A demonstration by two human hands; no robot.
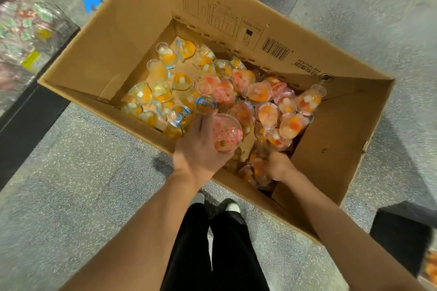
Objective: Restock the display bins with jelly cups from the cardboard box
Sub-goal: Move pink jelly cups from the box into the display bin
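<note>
Head view shows a cardboard box (113, 38) printed "HENGAN" on speckled floor at frame centre, a clear display bin (28, 30) upper left, loose jelly cups (260, 92) inside; left hand (198, 146) grips a red-lidded cup (227, 133), right hand (280, 165) curled among cups, its grasp undeterminable.

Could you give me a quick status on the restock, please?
Left hand grips pink-lid jelly cup. Right hand grabbing cups in cardboard box. Nothing blocking.
</note>
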